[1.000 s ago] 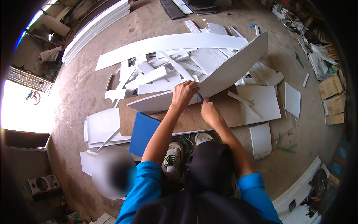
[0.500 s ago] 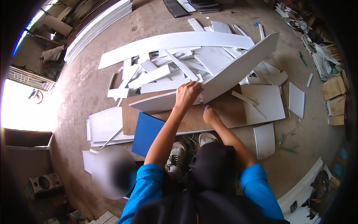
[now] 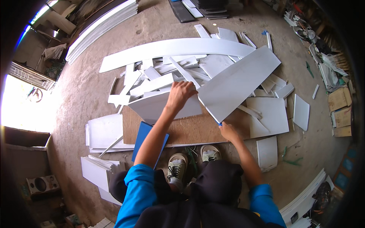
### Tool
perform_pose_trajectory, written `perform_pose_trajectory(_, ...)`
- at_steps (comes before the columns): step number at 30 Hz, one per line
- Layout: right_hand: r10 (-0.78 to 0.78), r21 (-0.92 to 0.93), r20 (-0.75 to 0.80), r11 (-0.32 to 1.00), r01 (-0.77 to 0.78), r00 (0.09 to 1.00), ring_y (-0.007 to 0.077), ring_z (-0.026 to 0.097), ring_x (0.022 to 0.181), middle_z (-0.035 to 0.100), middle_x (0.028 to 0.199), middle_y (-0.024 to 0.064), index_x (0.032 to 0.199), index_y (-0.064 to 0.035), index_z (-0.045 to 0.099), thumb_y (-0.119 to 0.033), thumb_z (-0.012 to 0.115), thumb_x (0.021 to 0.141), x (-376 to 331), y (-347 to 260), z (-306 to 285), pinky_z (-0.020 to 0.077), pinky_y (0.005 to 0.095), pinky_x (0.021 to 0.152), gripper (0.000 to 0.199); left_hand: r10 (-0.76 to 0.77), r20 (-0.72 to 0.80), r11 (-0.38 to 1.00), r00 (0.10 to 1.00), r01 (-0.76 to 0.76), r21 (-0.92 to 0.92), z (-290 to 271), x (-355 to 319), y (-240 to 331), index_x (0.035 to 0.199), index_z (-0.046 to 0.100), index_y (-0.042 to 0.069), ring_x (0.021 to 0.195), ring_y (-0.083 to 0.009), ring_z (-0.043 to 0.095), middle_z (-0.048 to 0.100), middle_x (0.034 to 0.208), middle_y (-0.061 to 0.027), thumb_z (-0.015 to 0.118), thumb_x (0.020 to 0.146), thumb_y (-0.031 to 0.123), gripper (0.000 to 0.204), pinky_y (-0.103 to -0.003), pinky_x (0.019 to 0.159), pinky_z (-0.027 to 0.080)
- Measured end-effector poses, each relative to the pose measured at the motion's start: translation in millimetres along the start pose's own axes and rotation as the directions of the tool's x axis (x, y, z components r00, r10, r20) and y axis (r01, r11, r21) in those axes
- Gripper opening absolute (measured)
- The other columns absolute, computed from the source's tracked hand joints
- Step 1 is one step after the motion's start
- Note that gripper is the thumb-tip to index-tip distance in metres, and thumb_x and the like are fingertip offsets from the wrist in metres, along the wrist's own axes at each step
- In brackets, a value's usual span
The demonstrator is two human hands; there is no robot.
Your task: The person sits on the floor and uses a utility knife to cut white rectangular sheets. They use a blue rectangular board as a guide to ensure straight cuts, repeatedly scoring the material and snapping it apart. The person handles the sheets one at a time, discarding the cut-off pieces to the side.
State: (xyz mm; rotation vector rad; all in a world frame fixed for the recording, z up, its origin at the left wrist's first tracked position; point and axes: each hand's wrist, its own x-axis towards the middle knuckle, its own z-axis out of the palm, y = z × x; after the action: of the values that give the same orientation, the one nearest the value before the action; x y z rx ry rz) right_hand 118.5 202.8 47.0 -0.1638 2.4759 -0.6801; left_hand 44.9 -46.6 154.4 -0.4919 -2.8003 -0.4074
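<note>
My left hand (image 3: pixel 182 94) is closed over the upper edge of a white foam board piece (image 3: pixel 163 108) that leans up on a brown board (image 3: pixel 182 131). To its right, a second, longer white board piece (image 3: pixel 243 81) slants toward the far right. A gap parts the two pieces below my left hand; whether they still join at the top cannot be told. My right hand (image 3: pixel 229 132) is closed around a slim blue-handled cutter (image 3: pixel 220 124) at the near corner of the right piece. The cutter's blade is hidden.
White offcuts (image 3: pixel 152 81) lie heaped beyond the boards under a long curved white strip (image 3: pixel 178 47). A blue sheet (image 3: pixel 150 140) leans near my left forearm. My shoes (image 3: pixel 177 167) stand close to the brown board. White sheets (image 3: pixel 102 28) are stacked at far left.
The long white board has parted at the cut, and its right part has swung down and turned. My right hand has drawn the cutter nearer and rightward; my left hand has shifted slightly left.
</note>
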Motion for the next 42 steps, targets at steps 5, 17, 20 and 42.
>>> perform_pose_trajectory(5, 0.025, -0.353, -0.041, 0.935, -0.037, 0.999, 0.0285, 0.061, 0.055, 0.060, 0.063, 0.0183, 0.084, 0.0020, 0.058, -0.023, 0.046, 0.085, -40, 40, -58, 0.0475, 0.0405, 0.052, 0.028, 0.027, -0.219, 0.982, 0.975, -0.067, -0.176, -72, 15, -7, 0.094, 0.052, 0.000, 0.089, -0.0274, 0.054, 0.058, 0.091, -0.0128, 0.060, 0.079, 0.017, 0.024, -0.037, 0.086, 0.033)
perform_pose_trajectory(17, 0.074, -0.363, -0.265, 0.916, -0.170, 0.961, 0.0315, 0.057, 0.073, 0.058, 0.078, 0.0183, 0.081, 0.0014, 0.061, -0.025, 0.048, 0.084, -120, -34, -198, 0.0458, 0.0408, 0.066, 0.030, -0.452, -0.634, 0.804, 0.627, -0.020, -0.594, -116, -16, 19, 0.097, 0.044, 0.000, 0.074, -0.0303, 0.053, 0.054, 0.084, -0.0174, 0.047, 0.089, 0.016, 0.018, -0.036, 0.067, 0.041)
perform_pose_trajectory(20, -0.029, -0.415, -0.052, 0.910, 0.005, 0.998, 0.0359, 0.061, 0.080, 0.061, 0.087, 0.0228, 0.089, 0.0041, 0.062, -0.025, 0.047, 0.084, -93, -83, -197, 0.0475, 0.0439, 0.071, 0.033, -0.514, -0.652, 0.800, 0.558, 0.036, -0.599, -125, -32, 10, 0.097, 0.044, 0.000, 0.073, -0.0300, 0.053, 0.055, 0.084, -0.0174, 0.047, 0.089, 0.018, 0.019, -0.036, 0.067, 0.041)
perform_pose_trajectory(42, -0.718, 0.123, -0.372, 0.591, 0.797, 0.589, 0.0230, 0.059, 0.083, 0.058, 0.088, 0.0128, 0.089, -0.0020, 0.050, -0.018, 0.065, 0.073, -25, -220, -146, 0.0450, 0.0325, 0.071, 0.027, -0.486, -0.511, 0.716, 0.709, -0.013, -0.698, -113, -52, 23, 0.093, 0.049, 0.002, 0.078, -0.0270, 0.059, 0.060, 0.081, -0.0135, 0.060, 0.081, 0.012, 0.019, -0.035, 0.069, 0.045)
